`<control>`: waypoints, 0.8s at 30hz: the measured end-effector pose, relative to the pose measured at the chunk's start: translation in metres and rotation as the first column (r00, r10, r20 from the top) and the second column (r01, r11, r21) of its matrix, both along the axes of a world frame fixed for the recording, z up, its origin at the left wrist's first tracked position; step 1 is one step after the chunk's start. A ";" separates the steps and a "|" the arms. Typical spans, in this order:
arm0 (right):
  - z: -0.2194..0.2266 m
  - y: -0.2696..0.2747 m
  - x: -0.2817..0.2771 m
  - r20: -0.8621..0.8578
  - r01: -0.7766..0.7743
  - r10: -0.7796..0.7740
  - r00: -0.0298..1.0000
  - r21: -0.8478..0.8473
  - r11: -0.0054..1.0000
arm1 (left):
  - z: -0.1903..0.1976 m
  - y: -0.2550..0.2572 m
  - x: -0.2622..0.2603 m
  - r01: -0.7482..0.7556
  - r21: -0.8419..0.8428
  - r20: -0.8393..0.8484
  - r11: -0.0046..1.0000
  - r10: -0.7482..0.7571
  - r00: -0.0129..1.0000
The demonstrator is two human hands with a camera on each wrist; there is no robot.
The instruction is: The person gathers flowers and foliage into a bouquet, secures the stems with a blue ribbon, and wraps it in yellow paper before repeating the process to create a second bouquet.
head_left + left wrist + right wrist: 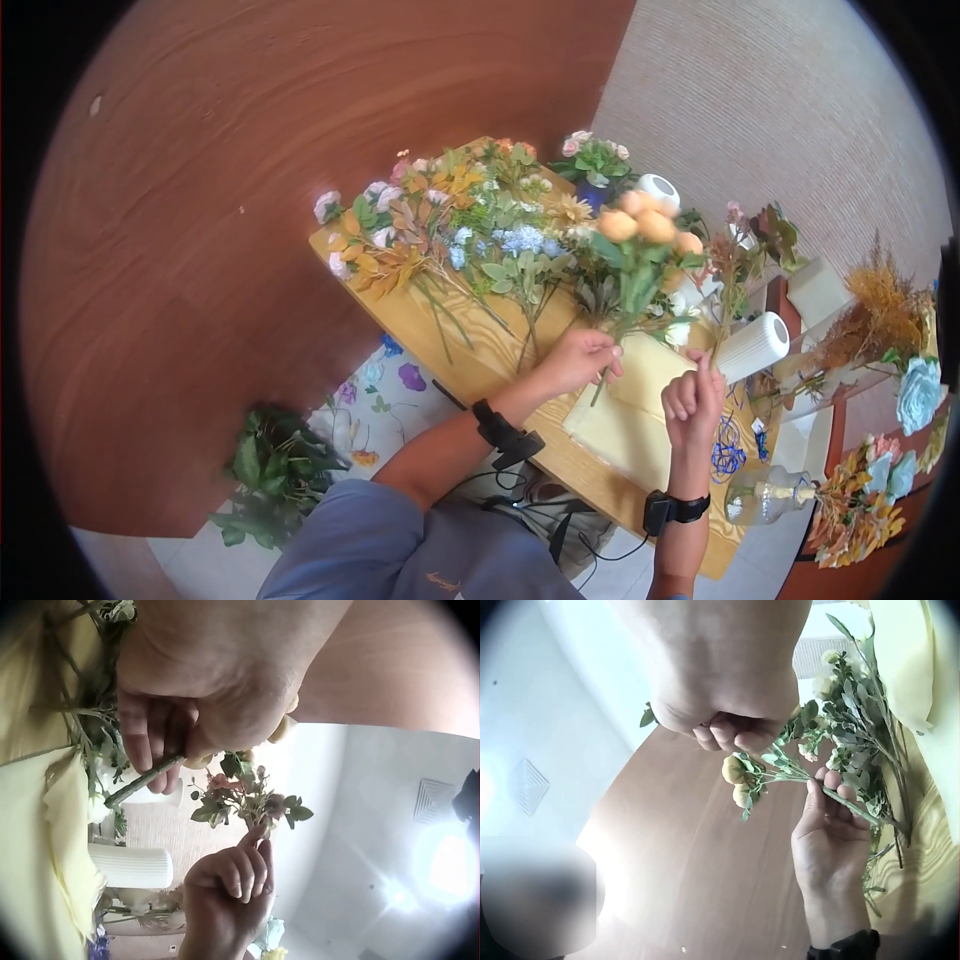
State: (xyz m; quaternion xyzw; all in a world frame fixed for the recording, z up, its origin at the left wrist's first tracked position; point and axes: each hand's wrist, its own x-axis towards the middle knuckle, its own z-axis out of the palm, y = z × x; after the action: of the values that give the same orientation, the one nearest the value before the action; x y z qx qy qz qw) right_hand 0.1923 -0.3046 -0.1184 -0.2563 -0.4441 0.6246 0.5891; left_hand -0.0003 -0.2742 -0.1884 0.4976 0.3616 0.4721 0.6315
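Note:
My left hand (580, 362) (202, 690) (829, 844) pinches the green stem (139, 782) of a bunch with orange round blooms (655, 226) (735, 770). The blooms stand above the hand, and the cut end of the stem sticks out below the fingers. My right hand (692, 405) (229, 889) (720, 682), raised to the right, holds a thin sprig with dusky pink flowers and leaves (735, 262) (251, 802) between thumb and forefinger; its other fingers are curled. In the right wrist view most of this sprig is hidden behind the hand.
Flower stems (520, 240) lie across the wooden table (465, 375). Pale yellow sheets (625, 420) lie by my hands. To the right are a white ribbed vase (755, 347), blue cord (728, 450) and a glass vase (765, 495) lying on its side with flowers.

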 end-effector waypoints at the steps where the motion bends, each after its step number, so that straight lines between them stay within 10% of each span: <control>1: 0.001 0.000 0.003 -0.026 -0.023 0.023 0.999 0.003 1.000 | 0.001 -0.001 0.002 0.047 0.033 -0.025 0.998 -0.046 0.999; 17: 0.018 -0.005 0.022 -0.014 -0.016 0.017 1.000 0.070 0.997 | -0.005 0.009 -0.018 -0.091 0.134 -0.110 0.987 0.106 0.988; 24: 0.020 -0.004 0.015 0.257 0.180 -0.174 0.951 0.001 0.984 | 0.016 0.006 -0.036 -0.002 -0.044 0.398 0.999 0.019 0.917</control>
State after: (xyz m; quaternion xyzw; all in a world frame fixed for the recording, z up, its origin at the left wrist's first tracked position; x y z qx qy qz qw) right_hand 0.2076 -0.3084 -0.0986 -0.3801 -0.4848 0.5359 0.5773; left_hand -0.0362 -0.2681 -0.1728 0.3756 0.2380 0.5591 0.6998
